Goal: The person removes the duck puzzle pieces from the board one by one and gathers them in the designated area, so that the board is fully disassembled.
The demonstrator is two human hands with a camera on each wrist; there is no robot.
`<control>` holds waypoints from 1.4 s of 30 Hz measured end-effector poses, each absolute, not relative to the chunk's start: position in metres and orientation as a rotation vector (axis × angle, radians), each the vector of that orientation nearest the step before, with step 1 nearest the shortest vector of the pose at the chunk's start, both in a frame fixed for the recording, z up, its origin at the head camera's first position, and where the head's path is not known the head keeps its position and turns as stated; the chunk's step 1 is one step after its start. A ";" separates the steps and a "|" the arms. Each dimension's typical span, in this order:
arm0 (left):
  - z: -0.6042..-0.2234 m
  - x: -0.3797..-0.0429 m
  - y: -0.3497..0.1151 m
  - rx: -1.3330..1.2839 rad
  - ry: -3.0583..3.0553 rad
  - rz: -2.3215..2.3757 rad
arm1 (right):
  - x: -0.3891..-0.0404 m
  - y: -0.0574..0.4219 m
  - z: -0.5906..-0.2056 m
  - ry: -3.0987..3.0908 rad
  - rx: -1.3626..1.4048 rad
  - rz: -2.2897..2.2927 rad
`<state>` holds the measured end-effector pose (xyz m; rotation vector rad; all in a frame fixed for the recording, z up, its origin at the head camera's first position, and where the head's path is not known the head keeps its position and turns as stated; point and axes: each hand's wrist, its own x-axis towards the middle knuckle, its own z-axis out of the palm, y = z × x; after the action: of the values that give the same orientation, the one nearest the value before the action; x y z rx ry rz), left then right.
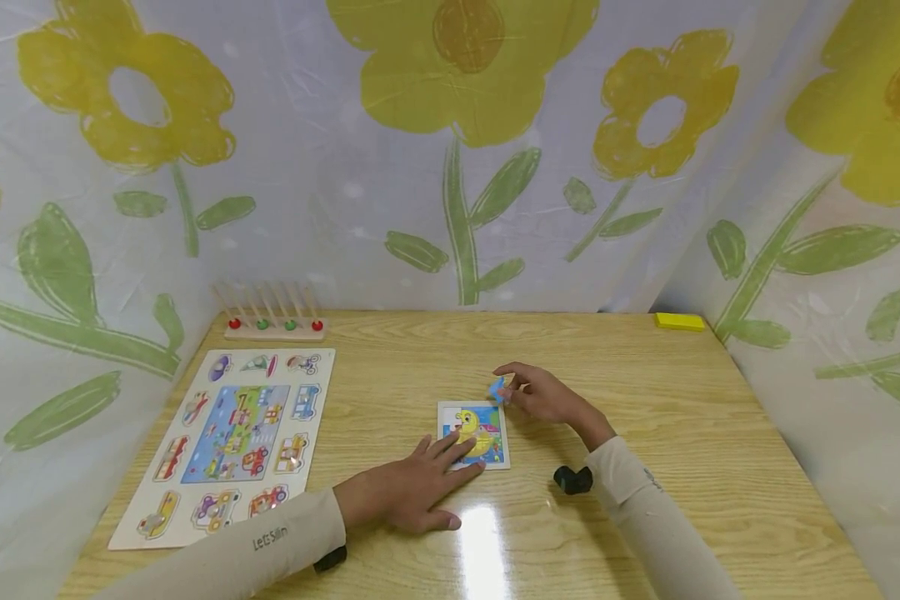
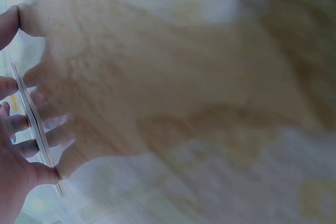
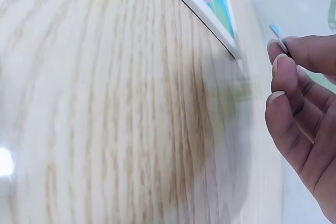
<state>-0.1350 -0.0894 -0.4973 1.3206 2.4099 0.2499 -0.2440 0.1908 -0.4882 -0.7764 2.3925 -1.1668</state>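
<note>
One left hand (image 1: 422,493), one right hand (image 1: 546,397), one blue piece (image 1: 497,389) and one small framed puzzle (image 1: 472,403) show, with two sleeves (image 1: 232,546) and two black objects (image 1: 572,479). One large puzzle board (image 1: 129,533) carries ten smaller pictures (image 1: 292,452) around one central picture (image 1: 232,433). One rack (image 1: 273,334) bears two red beads (image 1: 234,324) and two green beads (image 1: 262,324), alongside counts of one yellow block (image 1: 679,322) and one table (image 1: 690,417)

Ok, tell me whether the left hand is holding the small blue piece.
No, the right hand pinches the small blue piece, while the left hand lies with its fingers over the duck puzzle.
</note>
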 end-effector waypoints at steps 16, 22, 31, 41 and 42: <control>-0.496 -0.133 -0.090 1.320 2.420 0.242 | -0.254 0.211 -0.492 2.417 -0.622 -1.187; -0.496 -0.134 -0.091 1.320 2.426 0.251 | -0.258 0.216 -0.495 2.418 -0.595 -1.227; -0.499 -0.133 -0.091 1.328 2.428 0.276 | -0.264 0.220 -0.498 2.448 -0.550 -1.235; -0.499 -0.133 -0.090 1.338 2.435 0.268 | -0.273 0.219 -0.500 2.454 -0.530 -1.204; -0.499 -0.133 -0.090 1.342 2.435 0.267 | -0.274 0.219 -0.500 2.462 -0.526 -1.189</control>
<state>-0.1330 -0.0902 -0.4995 1.3419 2.4351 0.2669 -0.2735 0.2190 -0.5000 -0.5264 2.4616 -1.1888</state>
